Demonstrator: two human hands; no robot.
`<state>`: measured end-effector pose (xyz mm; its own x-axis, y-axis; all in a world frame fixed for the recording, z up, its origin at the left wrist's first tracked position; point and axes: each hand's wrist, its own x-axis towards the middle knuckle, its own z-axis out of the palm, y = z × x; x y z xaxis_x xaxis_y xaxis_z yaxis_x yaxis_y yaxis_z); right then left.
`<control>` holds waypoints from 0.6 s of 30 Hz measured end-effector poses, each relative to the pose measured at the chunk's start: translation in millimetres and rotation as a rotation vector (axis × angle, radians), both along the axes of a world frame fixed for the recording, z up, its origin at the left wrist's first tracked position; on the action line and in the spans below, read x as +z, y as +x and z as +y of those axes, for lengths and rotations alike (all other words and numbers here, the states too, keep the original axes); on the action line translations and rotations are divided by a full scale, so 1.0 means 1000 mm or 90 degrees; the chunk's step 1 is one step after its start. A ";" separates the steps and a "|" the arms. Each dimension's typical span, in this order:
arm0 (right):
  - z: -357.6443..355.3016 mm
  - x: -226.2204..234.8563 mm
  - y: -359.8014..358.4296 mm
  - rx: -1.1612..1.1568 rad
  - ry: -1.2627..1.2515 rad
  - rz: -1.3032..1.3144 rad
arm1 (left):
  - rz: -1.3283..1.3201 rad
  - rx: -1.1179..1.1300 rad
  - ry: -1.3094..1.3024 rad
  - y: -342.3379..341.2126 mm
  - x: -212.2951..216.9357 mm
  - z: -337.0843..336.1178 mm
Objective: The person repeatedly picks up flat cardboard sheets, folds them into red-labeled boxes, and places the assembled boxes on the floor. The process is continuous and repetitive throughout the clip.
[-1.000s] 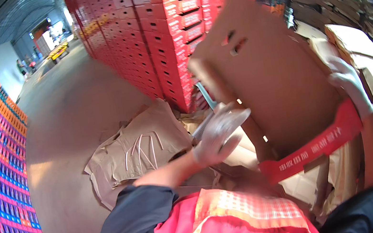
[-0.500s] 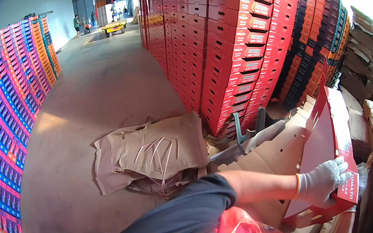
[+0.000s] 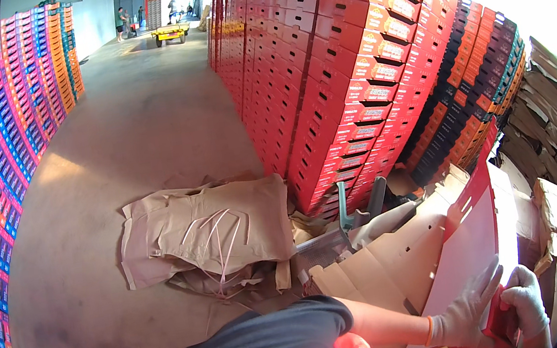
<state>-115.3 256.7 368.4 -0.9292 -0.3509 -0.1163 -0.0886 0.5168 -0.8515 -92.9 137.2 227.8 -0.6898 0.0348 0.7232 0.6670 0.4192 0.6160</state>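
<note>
One white-gloved left hand [image 3: 464,317] stretches straight-fingered and released at the red-and-white, angular cardboard carton [image 3: 468,250], lower right in my view; I cannot tell whether it presses. The white-gloved right hand [image 3: 527,302] curls around its red edge [image 3: 495,321]. The carton's long axis slants away, up and rightward; its near end is cut off.

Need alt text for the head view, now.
Gloved left hand outstretched at a red-and-white carton, gloved right hand gripping its red edge. Brown cardboard lies on the floor; tall stacked red boxes stand beyond.
</note>
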 end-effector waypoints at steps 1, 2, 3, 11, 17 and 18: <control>-0.004 -0.001 -0.005 0.004 0.037 0.035 | -0.015 -0.027 0.018 0.000 -0.004 0.003; -0.008 -0.003 -0.009 0.033 0.115 0.160 | -0.029 -0.061 0.033 -0.001 -0.009 0.007; -0.013 -0.006 -0.013 0.062 0.192 0.284 | -0.040 -0.093 0.045 -0.001 -0.013 0.010; -0.077 -0.033 -0.046 0.392 0.293 0.619 | -0.069 -0.180 0.150 -0.004 -0.036 -0.001; -0.090 -0.020 -0.138 -0.020 -0.251 0.135 | -0.167 -0.216 0.293 -0.005 -0.052 -0.043; -0.090 -0.018 -0.146 -0.065 -0.276 -0.061 | -0.218 -0.254 0.305 -0.003 -0.055 -0.045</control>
